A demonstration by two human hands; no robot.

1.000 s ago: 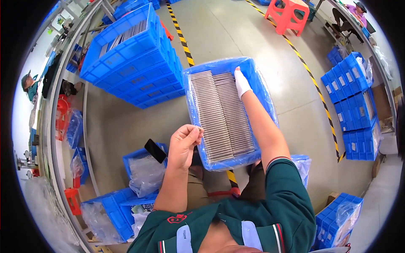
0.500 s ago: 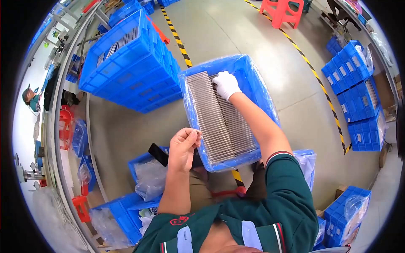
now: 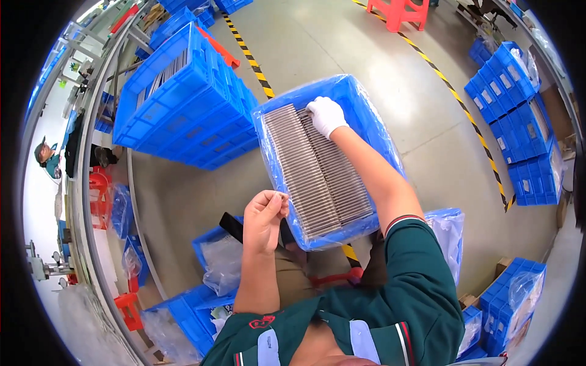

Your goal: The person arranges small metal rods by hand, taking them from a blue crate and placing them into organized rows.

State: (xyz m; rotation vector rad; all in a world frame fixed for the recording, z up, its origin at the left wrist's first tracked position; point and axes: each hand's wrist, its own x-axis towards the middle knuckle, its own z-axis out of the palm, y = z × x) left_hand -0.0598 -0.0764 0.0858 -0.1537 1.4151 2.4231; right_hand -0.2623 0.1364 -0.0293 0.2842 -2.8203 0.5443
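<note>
A blue bin (image 3: 383, 143) lined with clear plastic stands before me. Two long rows of thin grey metal pieces (image 3: 299, 171) fill its left and middle parts, packed on edge. My right hand (image 3: 328, 116), in a white glove, reaches over the bin to the far end of the right-hand row. Its fingers curl down onto the metal pieces there, the fingertips partly hidden. Bare, my left hand (image 3: 264, 216) is held closed at the bin's near left side, thumb against the bent fingers, close to the liner's edge. What it pinches, if anything, is too small to make out.
Stacked blue crates (image 3: 183, 104) stand at the far left, the top one holding thin plates. More blue crates (image 3: 522, 134) are piled at right. A dark phone-like slab (image 3: 231, 226) lies by my left wrist. A red stool (image 3: 400, 13) stands far off.
My right hand stays at the far end of the right-hand row, with slight finger movement. My left hand remains closed beside the bin. The whole view has shifted a little.
</note>
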